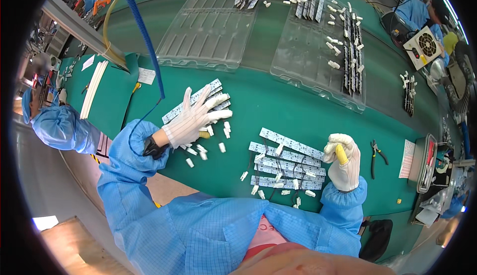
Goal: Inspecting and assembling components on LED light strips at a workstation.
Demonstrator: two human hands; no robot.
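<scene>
My left hand [190, 118], in a white glove with a blue-wrapped wrist, lies with fingers spread over a group of narrow white circuit board strips [213, 85]. Loose white connectors [222, 147] on thin wires lie beside its palm. My right hand [343, 163], gloved in white with a yellow thumb tip, is closed with curled fingers. It sits at the right end of a second, fanned group of circuit board strips [288, 165]; whether it pinches a strip's end is hidden. Wires with white connectors [278, 185] hang from these strips' near side.
Two clear plastic trays [198, 31] stand on the far belt, the right tray [298, 56] holding more strips. Cutting pliers [377, 158] lie right of my right hand. A blue coiled hose [144, 31] hangs near my left arm. Another person [59, 121] sits at left.
</scene>
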